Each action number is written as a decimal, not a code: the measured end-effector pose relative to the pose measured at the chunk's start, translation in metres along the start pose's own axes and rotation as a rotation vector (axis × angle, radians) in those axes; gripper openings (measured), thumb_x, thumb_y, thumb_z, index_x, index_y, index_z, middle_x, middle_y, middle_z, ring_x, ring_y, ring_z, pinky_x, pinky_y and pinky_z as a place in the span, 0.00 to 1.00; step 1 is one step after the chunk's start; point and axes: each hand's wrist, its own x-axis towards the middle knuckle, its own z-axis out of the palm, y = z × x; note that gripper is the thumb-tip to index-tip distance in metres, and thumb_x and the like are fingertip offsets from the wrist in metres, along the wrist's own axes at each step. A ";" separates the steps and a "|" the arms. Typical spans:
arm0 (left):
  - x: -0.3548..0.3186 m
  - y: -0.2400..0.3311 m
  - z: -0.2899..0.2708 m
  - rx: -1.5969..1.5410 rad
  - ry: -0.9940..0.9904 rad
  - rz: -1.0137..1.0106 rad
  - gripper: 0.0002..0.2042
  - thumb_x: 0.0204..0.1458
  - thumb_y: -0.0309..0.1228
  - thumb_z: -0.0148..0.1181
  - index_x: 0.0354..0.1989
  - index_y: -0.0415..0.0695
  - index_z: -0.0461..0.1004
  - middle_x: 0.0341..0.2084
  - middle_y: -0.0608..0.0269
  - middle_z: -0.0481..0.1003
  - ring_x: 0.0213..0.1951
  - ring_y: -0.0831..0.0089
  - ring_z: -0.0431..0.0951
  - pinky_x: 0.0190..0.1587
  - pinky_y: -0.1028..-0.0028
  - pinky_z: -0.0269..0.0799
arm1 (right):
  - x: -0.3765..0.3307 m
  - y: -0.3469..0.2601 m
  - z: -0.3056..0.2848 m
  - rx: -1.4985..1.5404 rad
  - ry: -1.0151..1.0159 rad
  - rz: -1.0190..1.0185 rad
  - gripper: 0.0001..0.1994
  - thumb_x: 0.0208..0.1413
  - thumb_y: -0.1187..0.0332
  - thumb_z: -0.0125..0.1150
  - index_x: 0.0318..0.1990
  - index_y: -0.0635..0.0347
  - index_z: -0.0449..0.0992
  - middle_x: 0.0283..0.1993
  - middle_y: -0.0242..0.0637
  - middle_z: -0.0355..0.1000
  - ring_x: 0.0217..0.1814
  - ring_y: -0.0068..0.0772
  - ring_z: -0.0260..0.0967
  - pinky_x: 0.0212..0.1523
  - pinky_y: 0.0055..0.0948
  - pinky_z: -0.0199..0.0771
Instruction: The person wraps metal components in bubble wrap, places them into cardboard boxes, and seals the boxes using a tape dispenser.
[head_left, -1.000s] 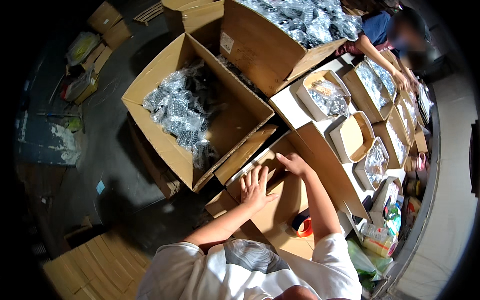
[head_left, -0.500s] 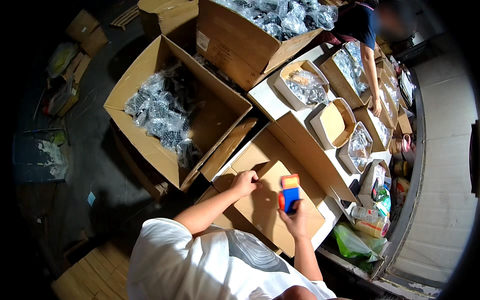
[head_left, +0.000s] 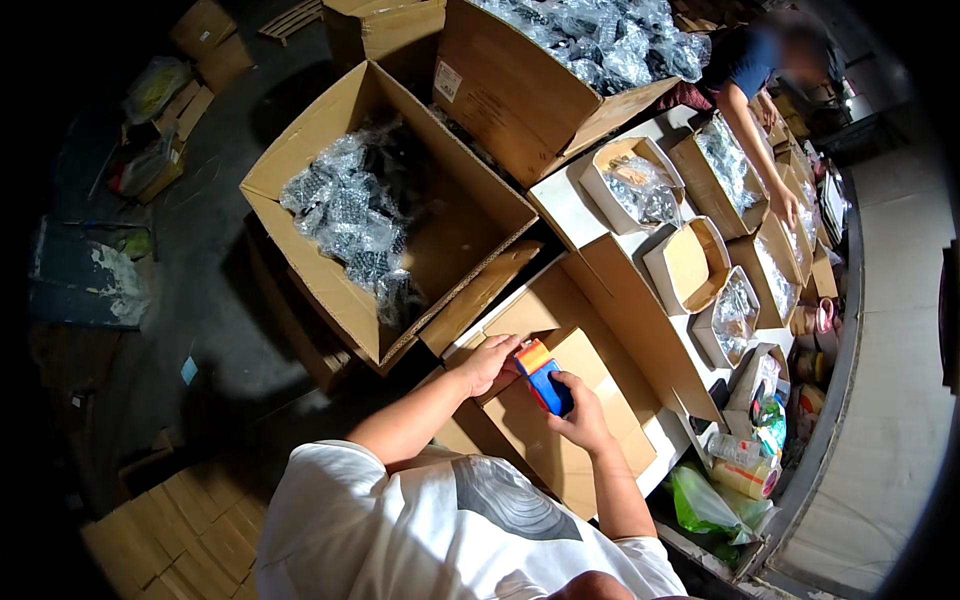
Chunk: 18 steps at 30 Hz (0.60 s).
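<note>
My right hand (head_left: 582, 418) is wrapped round the blue body of a tape dispenser (head_left: 548, 384) with an orange-red front end. It holds the dispenser tilted above a closed brown carton (head_left: 535, 445) lying in front of me. My left hand (head_left: 486, 366) is beside the dispenser's front end, over the carton's left part. The left fingers are drawn together near that end; whatever may be between them is too small to make out. The carton lies within a larger opened cardboard box (head_left: 640, 338) with a raised side wall.
A big open carton (head_left: 300, 265) of bubble-wrapped items stands left, and another fuller carton (head_left: 515, 95) behind it. White boxes (head_left: 690, 262) line the table (head_left: 565, 205). At far right a co-worker's arm (head_left: 757, 150) reaches into boxes. Tape rolls (head_left: 750, 477) lie at the right.
My right hand has brought the tape dispenser left and turned its front end toward my left hand. The left hand has lifted slightly to meet it. The view has shifted a little.
</note>
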 end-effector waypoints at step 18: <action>0.032 -0.043 -0.012 0.775 0.283 0.145 0.12 0.58 0.38 0.48 0.32 0.41 0.68 0.24 0.64 0.70 0.26 0.69 0.73 0.31 0.73 0.70 | -0.059 -0.010 -0.035 -0.278 -0.182 0.301 0.33 0.34 0.69 0.64 0.56 0.46 0.67 0.34 0.48 0.72 0.35 0.51 0.71 0.39 0.40 0.73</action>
